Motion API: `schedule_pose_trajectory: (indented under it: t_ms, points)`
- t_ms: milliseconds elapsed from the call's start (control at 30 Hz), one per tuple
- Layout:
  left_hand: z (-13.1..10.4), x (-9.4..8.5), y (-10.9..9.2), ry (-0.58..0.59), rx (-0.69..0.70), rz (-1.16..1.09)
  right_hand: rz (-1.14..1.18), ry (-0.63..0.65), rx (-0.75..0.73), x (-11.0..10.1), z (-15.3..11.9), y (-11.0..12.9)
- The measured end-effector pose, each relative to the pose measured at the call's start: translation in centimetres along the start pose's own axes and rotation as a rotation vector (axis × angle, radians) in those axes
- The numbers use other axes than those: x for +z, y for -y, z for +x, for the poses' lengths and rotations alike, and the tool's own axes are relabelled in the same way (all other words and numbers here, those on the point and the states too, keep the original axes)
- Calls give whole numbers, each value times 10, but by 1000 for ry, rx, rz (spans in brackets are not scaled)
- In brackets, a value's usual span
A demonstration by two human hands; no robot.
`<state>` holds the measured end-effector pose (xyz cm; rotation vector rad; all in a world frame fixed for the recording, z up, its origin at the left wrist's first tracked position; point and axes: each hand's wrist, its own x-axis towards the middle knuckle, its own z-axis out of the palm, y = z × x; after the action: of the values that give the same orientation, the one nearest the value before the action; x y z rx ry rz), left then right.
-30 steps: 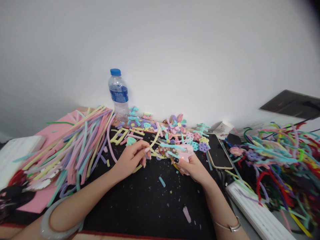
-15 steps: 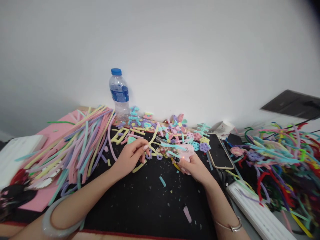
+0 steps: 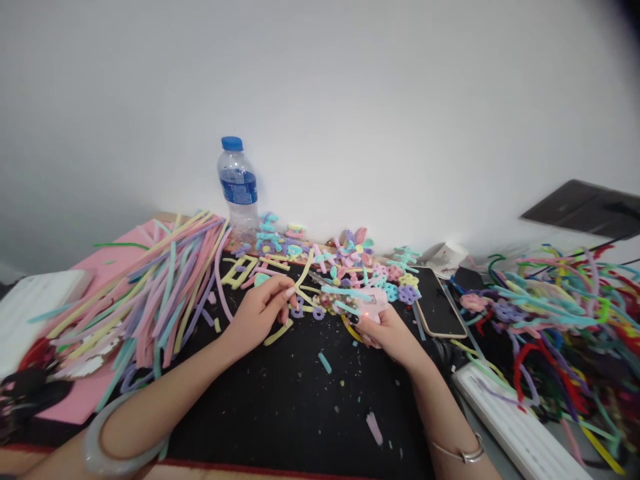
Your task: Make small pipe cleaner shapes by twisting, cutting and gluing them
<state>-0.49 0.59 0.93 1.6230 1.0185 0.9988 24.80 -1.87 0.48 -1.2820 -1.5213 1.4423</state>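
Observation:
My left hand [image 3: 266, 308] has its thumb and fingertips pinched on a forked yellow pipe cleaner [image 3: 303, 270], whose upper arm sticks up past the fingers. My right hand [image 3: 387, 333] is wrapped round a pale pink glue gun [image 3: 376, 304] with a small glowing orange light. Its front points left toward the yellow piece, partly lost among light blue pieces [image 3: 345, 292] and other bits. Small purple rings [image 3: 318, 313] are just below the yellow piece. Beside the left hand lies a bent yellow strip [image 3: 278, 333].
Left is a large bundle of pastel pipe cleaners [image 3: 170, 280] on pink sheets [image 3: 75, 400]. A plastic bottle [image 3: 239, 187] and finished flowers [image 3: 359, 247] line the wall. On the right are a phone [image 3: 440, 303], a white power strip [image 3: 515, 420] and tangled pipe cleaners [image 3: 545, 313]. Scraps dot the black mat [image 3: 280, 407].
The forked yellow piece and the left fingertips have shifted very slightly left. My right hand keeps the glue gun in nearly the same place.

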Motion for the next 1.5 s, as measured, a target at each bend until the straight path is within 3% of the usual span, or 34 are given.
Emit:
schedule_pose_trajectory:
  t_ms: [1100, 1500]
  points:
    - [0, -1, -1, -72, -2, -16, -52, -81, 27, -3, -2, 9]
    - [1, -2, -1, -97, 15, -3, -54, -85, 13, -8, -1, 1]
